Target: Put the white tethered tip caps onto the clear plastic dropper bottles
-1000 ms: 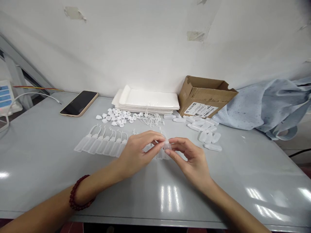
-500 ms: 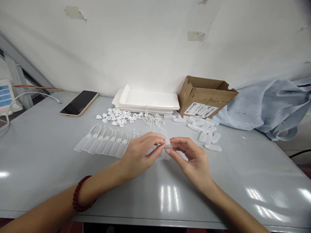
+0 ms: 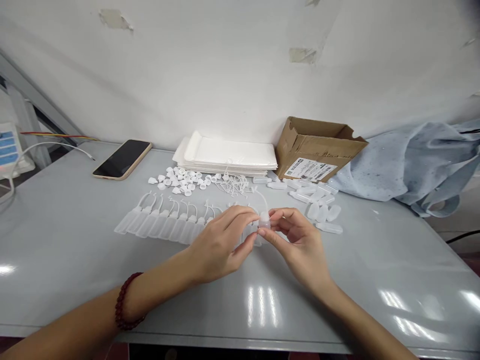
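Note:
Between my hands stands a small translucent plastic bottle (image 3: 264, 224) with a white cap and a thin white strap rising from it. My right hand (image 3: 300, 245) pinches it with thumb and fingers from the right side. On the bottle's left edge, my left hand (image 3: 221, 245) has its thumb and index fingertips parted, close to or lightly touching it. Behind and left of that hand runs a row of similar capped, strapped bottles (image 3: 159, 225), partly covered by my fingers. Loose white caps (image 3: 183, 180) and a tangle of thin straps (image 3: 234, 185) lie farther back.
Uncapped bottles (image 3: 321, 214) lie scattered at the right. A stack of white envelopes (image 3: 232, 155) and a cardboard box (image 3: 318, 150) stand by the wall. A phone (image 3: 123, 159) rests at the left; a light blue cloth bag (image 3: 393, 165) sits at the right.
The bottle has shifted slightly right with my right hand and stands more upright, its strap now showing above. My left thumb and index finger have parted from their pinch on its cap.

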`<state>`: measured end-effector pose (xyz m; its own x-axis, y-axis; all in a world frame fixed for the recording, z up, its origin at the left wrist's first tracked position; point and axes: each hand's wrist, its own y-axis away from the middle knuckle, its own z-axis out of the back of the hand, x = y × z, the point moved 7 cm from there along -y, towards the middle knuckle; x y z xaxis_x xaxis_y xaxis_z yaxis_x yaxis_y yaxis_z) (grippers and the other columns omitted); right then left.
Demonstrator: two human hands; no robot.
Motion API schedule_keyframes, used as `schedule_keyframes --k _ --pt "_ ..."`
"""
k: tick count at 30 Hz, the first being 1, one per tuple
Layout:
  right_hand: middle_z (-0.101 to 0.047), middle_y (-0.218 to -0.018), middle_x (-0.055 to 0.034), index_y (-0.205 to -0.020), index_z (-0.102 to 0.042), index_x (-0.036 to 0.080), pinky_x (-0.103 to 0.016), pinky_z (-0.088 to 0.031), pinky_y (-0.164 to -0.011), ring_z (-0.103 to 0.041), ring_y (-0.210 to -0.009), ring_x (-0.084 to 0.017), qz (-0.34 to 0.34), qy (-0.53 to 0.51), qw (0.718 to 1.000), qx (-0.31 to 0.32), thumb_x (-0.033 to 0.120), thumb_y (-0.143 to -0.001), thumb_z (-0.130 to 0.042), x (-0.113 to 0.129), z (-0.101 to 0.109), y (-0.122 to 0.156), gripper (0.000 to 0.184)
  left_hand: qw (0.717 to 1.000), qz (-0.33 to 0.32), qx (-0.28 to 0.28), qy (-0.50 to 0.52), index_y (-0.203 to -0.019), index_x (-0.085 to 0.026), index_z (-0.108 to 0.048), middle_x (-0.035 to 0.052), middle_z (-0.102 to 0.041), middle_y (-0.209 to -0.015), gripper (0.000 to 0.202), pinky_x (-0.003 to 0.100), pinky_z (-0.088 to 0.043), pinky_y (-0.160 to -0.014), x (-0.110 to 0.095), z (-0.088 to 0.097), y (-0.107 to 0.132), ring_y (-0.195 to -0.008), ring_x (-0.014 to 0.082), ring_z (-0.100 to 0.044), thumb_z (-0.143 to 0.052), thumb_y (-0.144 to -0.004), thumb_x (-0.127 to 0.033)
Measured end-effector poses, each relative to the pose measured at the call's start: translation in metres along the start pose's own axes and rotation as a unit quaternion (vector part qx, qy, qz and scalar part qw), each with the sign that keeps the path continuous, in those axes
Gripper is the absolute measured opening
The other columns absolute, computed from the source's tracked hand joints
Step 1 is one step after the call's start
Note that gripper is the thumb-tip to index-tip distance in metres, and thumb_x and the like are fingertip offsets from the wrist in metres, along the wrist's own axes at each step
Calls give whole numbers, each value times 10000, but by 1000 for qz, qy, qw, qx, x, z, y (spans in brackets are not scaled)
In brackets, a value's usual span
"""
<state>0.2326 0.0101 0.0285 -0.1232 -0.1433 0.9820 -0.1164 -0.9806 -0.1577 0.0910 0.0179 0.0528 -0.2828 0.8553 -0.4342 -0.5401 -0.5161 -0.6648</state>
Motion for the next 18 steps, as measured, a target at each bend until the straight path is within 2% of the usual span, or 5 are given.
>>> schedule_keyframes --k 7,11,13,18 --pt "-581 -762 43 -805 -560 226 -258 -482 -670 -570 -677 -104 -46 -16 999 5 253 -692 -773 -3 -2 -1 242 999 -21 11 -39 -1218 -74 -436 154 -592 -1097 443 357 -525 -890 -3 -6 2 -1039 222 -568 -640 -841 -184" --pt "-577 -740 43 -789 -546 223 -268 -479 -661 -571 -672 -115 -54 -26 998 4 244 -668 -782 -4 -2 -2 266 997 -23 35 -70 -1277 -74 -384 167 -579 -1123 528 392 -523 -896 -5 -11 3 -1057 244 -554 -644 -846 -237" --pt "-580 -736 40 -781 -536 221 -272 -481 -650 -572 -663 -118 -59 -27 998 5 252 -662 -783 -5 -2 -2 276 995 -20 46 -84 -1282 -85 -377 165 -579 -1124 528 399 -526 -881 -5 -14 2 -1046 248 -557 -637 -848 -237" --pt "-597 -691 31 -794 -514 221 -289 -488 -619 -599 -644 -142 -87 14 996 27 330 -688 -753 -6 -2 -3 284 995 -21 35 -88 -1246 -107 -393 147 -586 -1087 462 388 -524 -844 -5 -14 1 -1001 242 -562 -599 -835 -153"
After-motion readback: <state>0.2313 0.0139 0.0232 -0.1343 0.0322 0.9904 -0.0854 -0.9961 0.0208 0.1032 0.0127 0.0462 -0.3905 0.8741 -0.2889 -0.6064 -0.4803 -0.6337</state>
